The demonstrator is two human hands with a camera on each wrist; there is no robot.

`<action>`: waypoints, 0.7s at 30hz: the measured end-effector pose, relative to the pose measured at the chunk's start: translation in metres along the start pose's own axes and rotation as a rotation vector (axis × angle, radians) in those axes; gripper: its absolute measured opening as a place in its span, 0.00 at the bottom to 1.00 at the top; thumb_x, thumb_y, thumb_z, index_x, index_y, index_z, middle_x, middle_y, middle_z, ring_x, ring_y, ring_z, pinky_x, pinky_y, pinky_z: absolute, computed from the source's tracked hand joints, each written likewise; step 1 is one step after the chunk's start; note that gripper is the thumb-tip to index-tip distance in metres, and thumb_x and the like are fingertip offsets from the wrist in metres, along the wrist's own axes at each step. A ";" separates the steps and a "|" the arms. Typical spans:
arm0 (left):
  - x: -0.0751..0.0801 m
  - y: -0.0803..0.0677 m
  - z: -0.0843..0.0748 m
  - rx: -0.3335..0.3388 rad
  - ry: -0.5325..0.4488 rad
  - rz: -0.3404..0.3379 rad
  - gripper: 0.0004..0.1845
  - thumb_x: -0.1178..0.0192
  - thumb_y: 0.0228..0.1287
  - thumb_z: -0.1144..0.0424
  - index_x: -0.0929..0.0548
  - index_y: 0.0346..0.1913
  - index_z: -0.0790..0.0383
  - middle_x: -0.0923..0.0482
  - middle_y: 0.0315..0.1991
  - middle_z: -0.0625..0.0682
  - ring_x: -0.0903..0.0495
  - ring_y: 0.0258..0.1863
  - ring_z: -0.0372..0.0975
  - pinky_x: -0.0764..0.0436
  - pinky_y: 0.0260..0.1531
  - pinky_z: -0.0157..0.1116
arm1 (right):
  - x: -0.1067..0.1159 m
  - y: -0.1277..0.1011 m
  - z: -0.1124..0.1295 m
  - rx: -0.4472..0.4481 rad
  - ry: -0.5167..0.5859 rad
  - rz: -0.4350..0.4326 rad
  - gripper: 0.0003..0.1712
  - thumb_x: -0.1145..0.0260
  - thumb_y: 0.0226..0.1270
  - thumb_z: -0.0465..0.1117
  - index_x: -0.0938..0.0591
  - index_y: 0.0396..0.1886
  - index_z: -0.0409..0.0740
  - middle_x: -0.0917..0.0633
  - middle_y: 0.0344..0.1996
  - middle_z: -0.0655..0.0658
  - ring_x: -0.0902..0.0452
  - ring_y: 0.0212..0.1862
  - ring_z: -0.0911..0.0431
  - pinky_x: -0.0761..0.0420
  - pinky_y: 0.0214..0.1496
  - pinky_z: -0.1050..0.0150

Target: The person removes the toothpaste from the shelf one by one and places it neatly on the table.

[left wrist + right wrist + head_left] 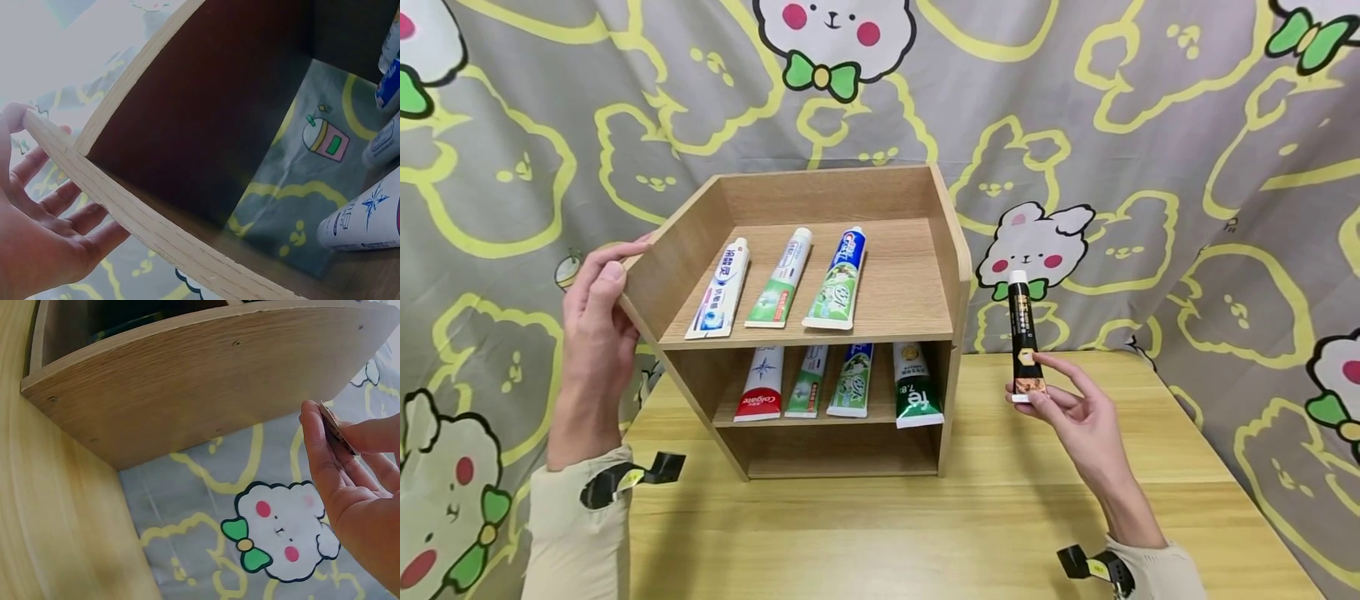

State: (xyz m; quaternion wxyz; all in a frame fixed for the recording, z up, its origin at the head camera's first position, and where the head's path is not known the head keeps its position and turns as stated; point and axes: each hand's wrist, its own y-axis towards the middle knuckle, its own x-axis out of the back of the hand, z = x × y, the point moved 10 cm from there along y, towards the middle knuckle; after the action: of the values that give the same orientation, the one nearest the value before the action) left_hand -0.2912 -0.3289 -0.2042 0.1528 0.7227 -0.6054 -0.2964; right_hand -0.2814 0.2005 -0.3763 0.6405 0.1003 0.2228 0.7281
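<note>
Black tube [1024, 337] upright, white cap up

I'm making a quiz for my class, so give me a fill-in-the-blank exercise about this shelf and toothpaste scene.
1. The top level of the wooden shelf holds ____ toothpaste tubes.
2. The right hand pinches a ____ tube with a white cap, held upright beside the shelf.
3. The left hand rests on the shelf's ____ side panel.
4. The red Colgate tube lies on the ____ level of the shelf.

Missing words: three; black; left; lower
</note>
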 end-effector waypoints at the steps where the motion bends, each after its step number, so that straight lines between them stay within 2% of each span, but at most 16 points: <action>1: 0.000 0.000 0.000 -0.001 0.000 0.001 0.20 0.47 0.74 0.61 0.20 0.60 0.71 0.28 0.69 0.62 0.33 0.60 0.53 0.31 0.46 0.43 | 0.001 0.000 -0.003 -0.007 0.012 -0.004 0.29 0.42 0.74 0.22 0.33 0.72 0.27 0.13 0.48 0.30 0.12 0.47 0.47 0.16 0.50 0.54; 4: 0.000 0.000 0.000 0.000 -0.005 0.004 0.20 0.47 0.74 0.61 0.20 0.60 0.71 0.28 0.69 0.62 0.33 0.60 0.53 0.31 0.45 0.43 | 0.002 0.000 -0.010 -0.037 0.034 -0.019 0.29 0.41 0.74 0.22 0.33 0.72 0.26 0.12 0.47 0.33 0.11 0.47 0.47 0.16 0.50 0.55; 9: -0.002 0.000 0.001 0.006 0.005 0.011 0.20 0.47 0.74 0.60 0.20 0.61 0.70 0.29 0.70 0.61 0.33 0.61 0.53 0.32 0.48 0.44 | 0.005 -0.001 -0.021 -0.071 0.056 -0.009 0.28 0.42 0.74 0.22 0.34 0.72 0.26 0.13 0.48 0.30 0.12 0.47 0.46 0.16 0.50 0.55; 21: 0.000 -0.001 0.001 0.016 0.023 -0.011 0.21 0.47 0.74 0.60 0.20 0.61 0.69 0.29 0.70 0.61 0.34 0.60 0.53 0.33 0.48 0.46 | 0.012 -0.003 -0.053 -0.164 0.048 0.004 0.30 0.41 0.75 0.25 0.35 0.73 0.27 0.12 0.47 0.33 0.12 0.48 0.47 0.17 0.51 0.57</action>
State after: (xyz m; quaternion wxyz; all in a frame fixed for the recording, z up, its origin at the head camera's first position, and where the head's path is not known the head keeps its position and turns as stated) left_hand -0.2909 -0.3286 -0.2061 0.1525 0.7306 -0.6019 -0.2840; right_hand -0.3040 0.2023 -0.4260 0.6396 0.0308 0.1775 0.7473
